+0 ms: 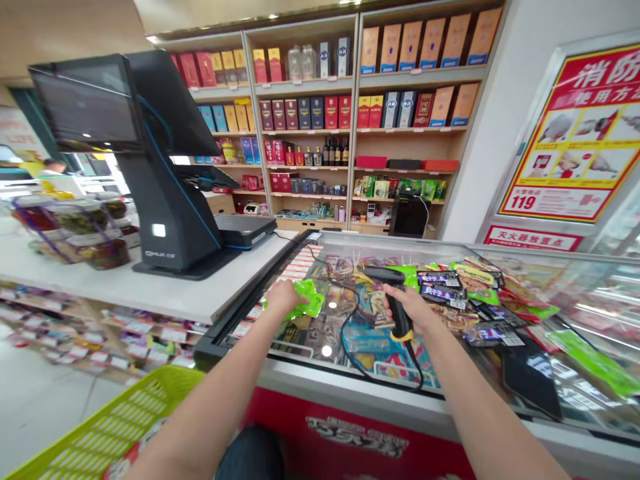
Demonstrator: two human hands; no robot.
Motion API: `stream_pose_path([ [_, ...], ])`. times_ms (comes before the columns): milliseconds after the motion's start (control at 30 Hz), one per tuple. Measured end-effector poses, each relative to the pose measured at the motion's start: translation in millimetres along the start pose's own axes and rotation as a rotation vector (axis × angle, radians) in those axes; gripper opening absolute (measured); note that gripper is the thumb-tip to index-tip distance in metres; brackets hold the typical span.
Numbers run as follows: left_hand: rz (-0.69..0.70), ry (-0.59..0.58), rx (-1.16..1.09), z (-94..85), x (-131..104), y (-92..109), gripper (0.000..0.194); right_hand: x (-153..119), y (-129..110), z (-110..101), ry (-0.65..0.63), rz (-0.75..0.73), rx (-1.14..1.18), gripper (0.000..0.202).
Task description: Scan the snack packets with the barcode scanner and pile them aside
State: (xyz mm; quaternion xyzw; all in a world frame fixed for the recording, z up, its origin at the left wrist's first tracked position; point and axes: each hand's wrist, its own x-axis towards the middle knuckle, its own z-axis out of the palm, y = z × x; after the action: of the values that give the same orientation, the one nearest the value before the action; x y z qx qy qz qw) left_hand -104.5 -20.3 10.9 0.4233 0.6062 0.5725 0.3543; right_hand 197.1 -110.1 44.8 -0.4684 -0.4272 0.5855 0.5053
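My right hand [411,308] is wrapped round the handle of a black and yellow barcode scanner [399,313], whose head points left above the glass top of a chest freezer [325,340]. The scanner's black cable loops over the glass. To the left, my left hand [281,298] has its fingers closed on a bright green snack packet [311,300] at the freezer's left side. Right of the scanner lies a pile of snack packets [443,293] in black, green and red wrappers. Frozen goods show through the glass beneath both hands.
A black checkout terminal [175,200] stands on the white counter [200,293] at left, beside several lidded jars [83,220]. A yellow-green basket [100,420] is at lower left. Behind the freezer, shelves [305,137] hold boxes and bottles. A dark flat object [531,380] lies at right.
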Motion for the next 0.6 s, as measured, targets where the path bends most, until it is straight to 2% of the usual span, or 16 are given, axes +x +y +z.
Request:
stream_pose_path([
  [100,0.037,0.019,0.28,-0.3,6.7,-2.3,0.045,5.8,5.0,9.9,-0.063,-0.009,-0.041,0.03],
  [200,0.062,-0.025,0.313,-1.1,13.7,-4.1,0.04,10.4,8.2,16.9,-0.104,-0.01,-0.077,0.031],
  [300,0.045,-0.074,0.239,0.1,18.6,-3.3,0.033,12.8,8.3,22.9,-0.117,0.007,-0.093,0.031],
  [400,-0.017,-0.091,0.088,10.0,18.8,0.4,0.022,14.5,8.4,27.8,-0.137,0.001,-0.105,0.033],
  [500,-0.095,-0.029,-0.23,32.0,14.8,3.7,0.013,16.4,9.9,31.1,-0.166,-0.042,-0.14,0.038],
  [600,-0.104,0.016,-0.41,59.0,9.6,2.0,0.01,17.4,11.4,32.9,-0.201,-0.075,-0.196,0.041],
])
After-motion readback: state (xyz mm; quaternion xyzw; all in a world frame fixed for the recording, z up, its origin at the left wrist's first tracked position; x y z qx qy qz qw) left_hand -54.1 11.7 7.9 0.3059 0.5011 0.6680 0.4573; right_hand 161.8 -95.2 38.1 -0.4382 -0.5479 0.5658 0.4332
